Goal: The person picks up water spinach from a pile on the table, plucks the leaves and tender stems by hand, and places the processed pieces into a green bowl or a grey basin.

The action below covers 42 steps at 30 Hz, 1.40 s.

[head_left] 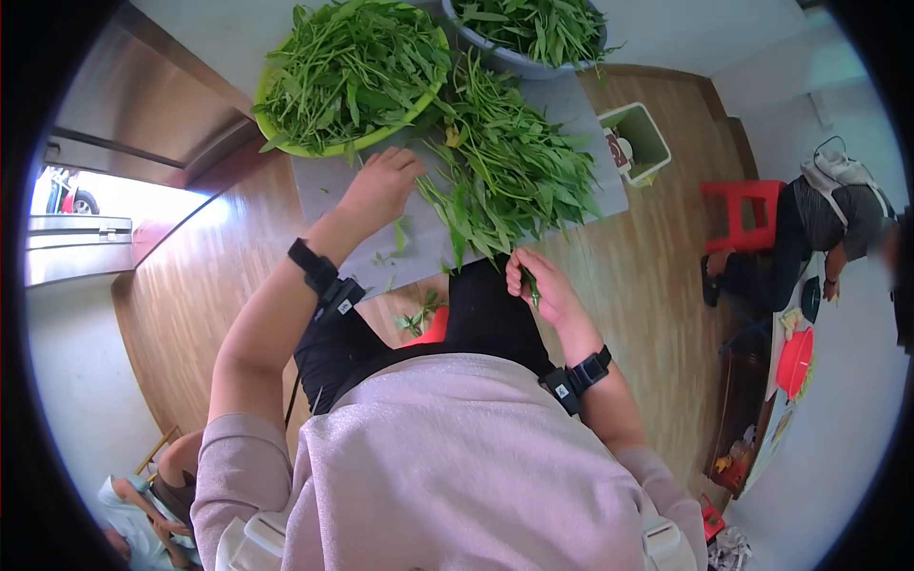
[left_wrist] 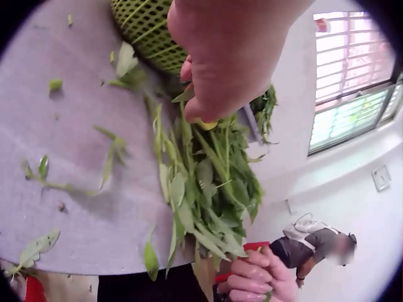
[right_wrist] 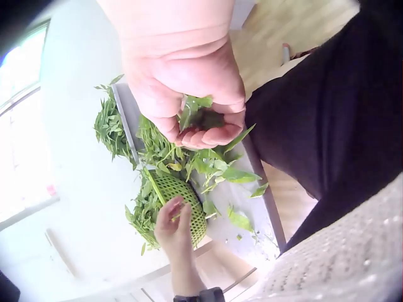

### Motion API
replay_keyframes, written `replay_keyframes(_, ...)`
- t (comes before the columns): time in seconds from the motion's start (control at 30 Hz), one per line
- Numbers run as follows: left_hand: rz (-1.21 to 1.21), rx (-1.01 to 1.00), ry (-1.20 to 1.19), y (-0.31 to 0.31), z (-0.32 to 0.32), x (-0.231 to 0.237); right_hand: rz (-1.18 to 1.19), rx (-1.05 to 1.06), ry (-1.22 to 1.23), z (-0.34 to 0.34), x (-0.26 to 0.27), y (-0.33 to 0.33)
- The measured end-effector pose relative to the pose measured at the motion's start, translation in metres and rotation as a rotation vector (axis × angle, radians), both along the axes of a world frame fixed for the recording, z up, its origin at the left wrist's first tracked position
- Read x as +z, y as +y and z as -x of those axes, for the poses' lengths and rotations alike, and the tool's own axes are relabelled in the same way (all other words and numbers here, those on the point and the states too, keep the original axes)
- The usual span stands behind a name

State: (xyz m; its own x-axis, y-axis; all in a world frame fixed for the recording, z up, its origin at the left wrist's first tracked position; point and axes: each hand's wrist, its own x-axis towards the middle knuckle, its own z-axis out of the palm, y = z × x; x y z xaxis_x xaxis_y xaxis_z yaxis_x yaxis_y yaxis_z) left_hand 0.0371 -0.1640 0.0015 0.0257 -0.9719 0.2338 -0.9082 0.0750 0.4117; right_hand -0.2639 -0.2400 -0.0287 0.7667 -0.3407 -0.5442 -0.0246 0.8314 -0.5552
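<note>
A loose pile of leafy water spinach point(head_left: 519, 157) lies on the grey tabletop point(head_left: 333, 190). At its left end is my left hand point(head_left: 386, 186), just below the rim of a lime-green basket point(head_left: 338, 149). Its fingers bend toward the stems; a small leaf point(left_wrist: 182, 96) shows between thumb and fingers, and I cannot tell whether they pinch it. My right hand point(head_left: 545, 287) is above my right thigh, off the table's near edge. Its fingers curl round a small bunch of water spinach leaves point(right_wrist: 194, 110), partly hidden in the palm.
More greens heap the basket and a grey-blue tub point(head_left: 524, 65) behind. Cut bits and a sprig point(left_wrist: 75, 187) lie on the tabletop. A white bin point(head_left: 645, 133) stands to the right on the floor. Farther right, a person point(head_left: 809, 228) bends near a red stool point(head_left: 743, 217).
</note>
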Motion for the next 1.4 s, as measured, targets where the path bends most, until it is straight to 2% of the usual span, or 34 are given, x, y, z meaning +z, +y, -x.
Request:
replay_keyframes(0.03, -0.075, -0.009, 0.010, -0.001, 0.004, -0.010, 0.013, 0.023, -0.022, -0.002, 0.000, -0.001)
replay_keyframes(0.17, -0.122, -0.028, -0.020, -0.009, 0.006, -0.044, 0.049, 0.023, -0.004, -0.006, 0.004, 0.001)
replay_keyframes(0.27, -0.136, -0.005, -0.091, -0.009, 0.006, -0.048, 0.036, 0.026, -0.018, -0.005, -0.001, 0.003)
replay_keyframes(0.37, -0.162, 0.003, -0.116, -0.009, 0.002, -0.042, 0.013, 0.015, -0.022, -0.001, -0.005, 0.005)
replay_keyframes(0.53, -0.022, 0.024, 0.022, 0.000, -0.010, -0.009, 0.018, 0.005, -0.015, -0.002, -0.001, 0.007)
replay_keyframes(0.67, -0.031, 0.025, 0.086, 0.006, -0.019, 0.018, 0.012, 0.011, -0.020, -0.007, 0.006, 0.012)
replay_keyframes(0.73, -0.044, 0.133, 0.272, 0.012, -0.021, 0.026, 0.030, 0.029, -0.057, -0.008, 0.005, 0.014)
replay_keyframes(0.77, -0.039, 0.133, 0.267, 0.015, -0.021, 0.031, 0.035, 0.030, -0.062, -0.008, 0.003, 0.015)
replay_keyframes(0.83, -0.162, 0.211, 0.530, 0.023, -0.021, 0.041, 0.044, 0.036, -0.108, -0.009, 0.002, 0.018)
replay_keyframes(0.87, -0.156, 0.214, 0.528, 0.028, -0.021, 0.039, 0.049, 0.040, -0.112, -0.009, 0.003, 0.019)
replay_keyframes(0.93, -0.165, 0.251, 0.804, 0.039, -0.018, 0.030, 0.129, 0.086, -0.085, -0.012, 0.014, 0.022)
replay_keyframes(0.97, -0.159, 0.253, 0.804, 0.044, -0.016, 0.026, 0.133, 0.090, -0.087, -0.014, 0.022, 0.023)
replay_keyframes(1.03, -0.146, 0.257, 0.764, 0.055, -0.009, 0.026, 0.284, 0.194, -0.081, -0.023, 0.050, 0.026)
replay_keyframes(1.17, -0.145, 0.259, 0.761, 0.073, 0.004, 0.028, 0.326, 0.305, -0.159, -0.054, 0.097, 0.024)
replay_keyframes(1.23, -0.138, 0.267, 0.779, 0.081, 0.008, 0.027, 0.675, 0.325, -0.053, -0.076, 0.120, 0.027)
replay_keyframes(1.27, -0.132, 0.268, 0.779, 0.085, 0.010, 0.029, 0.681, 0.328, -0.054, -0.087, 0.117, 0.026)
replay_keyframes(1.33, -0.131, 0.284, 0.775, 0.093, 0.017, 0.033, 1.179, 0.273, -0.057, -0.108, 0.112, 0.020)
replay_keyframes(1.37, -0.125, 0.289, 0.775, 0.097, 0.021, 0.037, 1.326, 0.294, -0.007, -0.116, 0.115, 0.017)
replay_keyframes(1.4, -0.110, 0.282, 0.729, 0.101, 0.025, 0.045, 1.328, 0.299, -0.012, -0.121, 0.116, 0.018)
